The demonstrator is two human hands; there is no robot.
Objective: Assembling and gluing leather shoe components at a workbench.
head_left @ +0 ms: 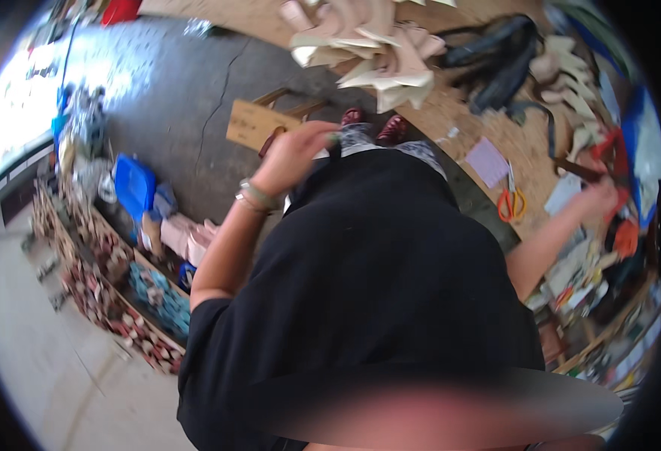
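Over the bench [469, 126], right hand [600, 197] by the brown strip [577, 170], left hand [294, 156] away, can't tell either grip; best skirt those scissors [511, 189]

This looks like a small craft workshop, perhaps one working leather or a similar sheet material. The wooden worktop [454, 120] carries work rather than meals or papers: curved pale cutouts [391, 52] heaped at its near edge, dark straps [500, 64] farther in, and scissors [511, 203] by that same edge. Mixed small clutter [579, 278] crowds its right end. To the left, long bins [116, 282] hold many alike small pieces, with blue ones [157, 293] in their own compartment. The floor [187, 90] is hard, grey and cracked, and a plain wooden stool [259, 124] stands on it.
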